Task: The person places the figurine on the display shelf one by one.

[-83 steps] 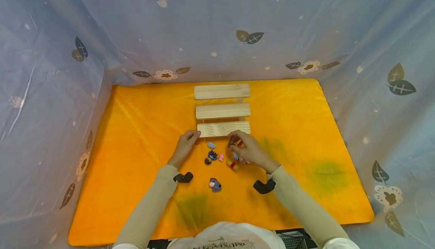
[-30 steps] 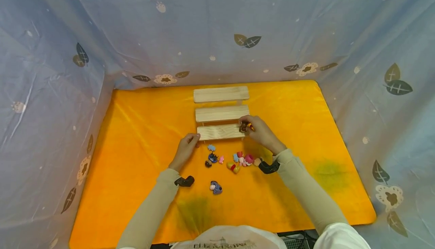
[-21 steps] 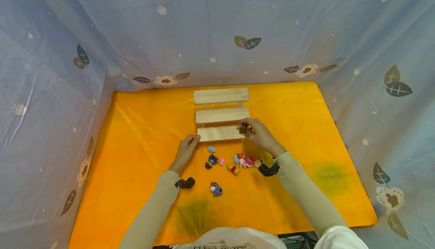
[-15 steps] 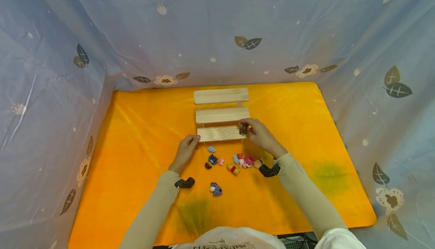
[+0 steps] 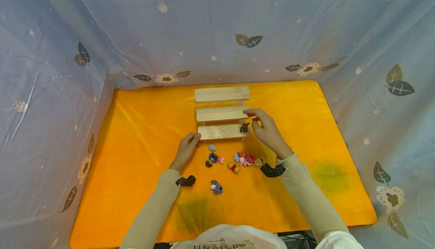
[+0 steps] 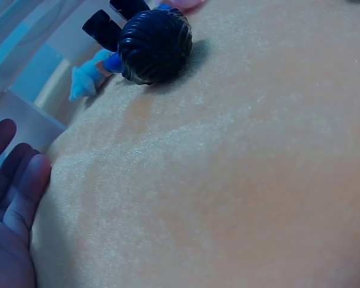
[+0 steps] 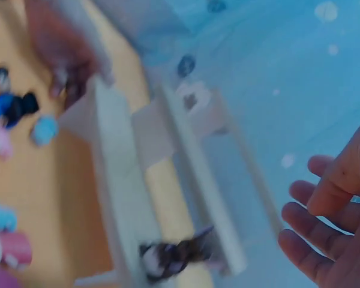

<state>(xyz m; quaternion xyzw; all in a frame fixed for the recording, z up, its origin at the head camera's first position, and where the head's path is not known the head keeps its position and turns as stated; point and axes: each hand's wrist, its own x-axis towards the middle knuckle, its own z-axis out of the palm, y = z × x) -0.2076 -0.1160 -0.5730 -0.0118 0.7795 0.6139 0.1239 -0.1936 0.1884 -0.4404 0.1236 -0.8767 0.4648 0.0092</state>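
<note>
head: 1 figurine [image 5: 244,127] on shelf [image 5: 219,131]; shirt lettering [image 5: 222,246] cropped

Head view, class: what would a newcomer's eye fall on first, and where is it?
Probably the bright orange mat, spread below the patterned curtain. Next, the three-step wooden shelf towards the mat's far edge, with a brown figure at the right end of its lowest step and the right hand, holding nothing, close by. Small toys lie in front of the shelf.
</note>
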